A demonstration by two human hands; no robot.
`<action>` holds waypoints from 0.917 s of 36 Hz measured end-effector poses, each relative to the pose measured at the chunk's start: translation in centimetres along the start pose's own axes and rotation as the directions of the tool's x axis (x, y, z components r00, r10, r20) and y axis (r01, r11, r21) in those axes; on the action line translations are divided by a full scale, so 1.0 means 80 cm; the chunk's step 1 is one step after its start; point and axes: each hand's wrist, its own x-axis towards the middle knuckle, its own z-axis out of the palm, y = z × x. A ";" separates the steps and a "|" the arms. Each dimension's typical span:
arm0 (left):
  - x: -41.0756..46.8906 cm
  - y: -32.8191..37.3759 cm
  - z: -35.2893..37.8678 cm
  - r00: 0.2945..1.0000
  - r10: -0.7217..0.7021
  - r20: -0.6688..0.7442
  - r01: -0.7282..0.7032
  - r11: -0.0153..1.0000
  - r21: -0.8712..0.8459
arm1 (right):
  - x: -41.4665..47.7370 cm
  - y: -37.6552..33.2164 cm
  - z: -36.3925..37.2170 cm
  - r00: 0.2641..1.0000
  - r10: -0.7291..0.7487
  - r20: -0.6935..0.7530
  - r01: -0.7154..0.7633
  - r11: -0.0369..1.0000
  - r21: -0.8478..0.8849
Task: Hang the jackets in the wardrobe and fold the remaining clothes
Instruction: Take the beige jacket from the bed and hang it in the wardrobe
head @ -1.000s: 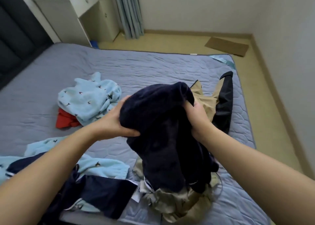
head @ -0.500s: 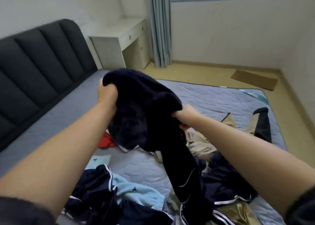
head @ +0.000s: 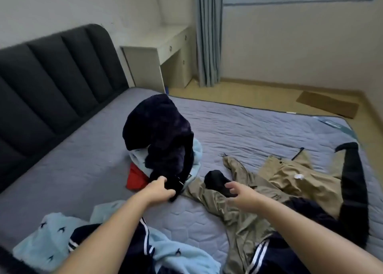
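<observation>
Navy fleece garment (head: 157, 132): heaped in a tall bundle on the bed (head: 248, 132), resting on a pale blue garment (head: 196, 159) and a red garment (head: 135, 179), towards the headboard (head: 51, 82) side.
Left hand (head: 160, 190): your fingers curl round the lower end of the navy fleece garment. The grip looks closed on the cloth, though blur makes the exact pinch hard to read.
Right hand (head: 241, 196): your grip is open, fingers spread and holding nothing, just over the black cuff (head: 217, 180) of the khaki jacket (head: 290, 176).
Khaki jacket: spread out on the bed to your right, apart from the navy bundle, with its other black sleeve along the bed's right edge.
Near pile: a bird-print blue fleece (head: 47, 238) and a white-striped navy garment (head: 145, 238) lie under your forearms at the bed's near edge.
</observation>
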 end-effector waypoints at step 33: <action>0.057 -0.009 0.581 0.928 0.373 -0.003 -0.366 0.910 -0.193 | 0.057 0.496 0.197 0.976 0.085 -0.202 -0.044 0.979 0.201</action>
